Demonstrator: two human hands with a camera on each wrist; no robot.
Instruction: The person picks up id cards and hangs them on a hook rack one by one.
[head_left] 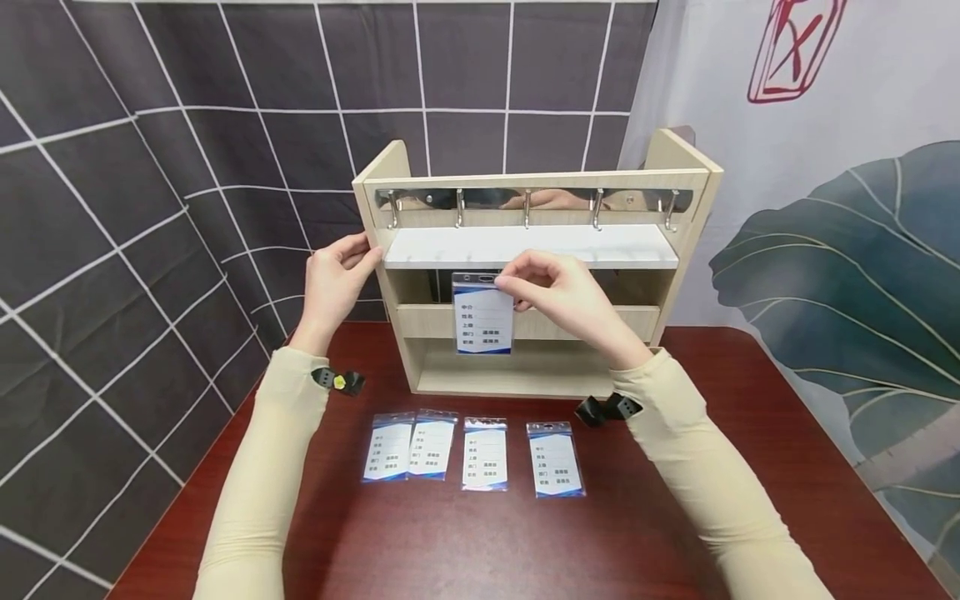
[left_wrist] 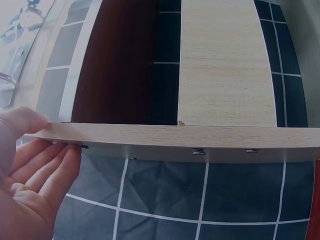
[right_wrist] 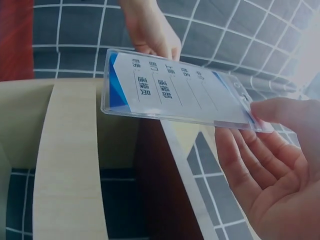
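Between the thumb and fingers of my right hand [head_left: 558,287] hangs a clear-sleeved badge card [head_left: 483,321], pinched at its top right corner in front of the wooden shelf rack. In the right wrist view the badge [right_wrist: 165,90] shows its printed face, with the thumb over the slotted end. My left hand [head_left: 336,279] grips the left side panel of the shelf rack [head_left: 393,308], thumb on one face and fingers on the other, as the left wrist view also shows at the panel edge [left_wrist: 175,136]. Above the badge, several metal hooks [head_left: 527,208] line the rack's upper rail.
Several more badge cards lie on the dark red table: two overlapping badges [head_left: 387,450] [head_left: 432,446] at left, a middle badge [head_left: 485,454] and a right badge [head_left: 555,460]. A white shelf board [head_left: 525,246] sits below the hooks. Tiled-pattern cloth [head_left: 247,167] hangs behind.
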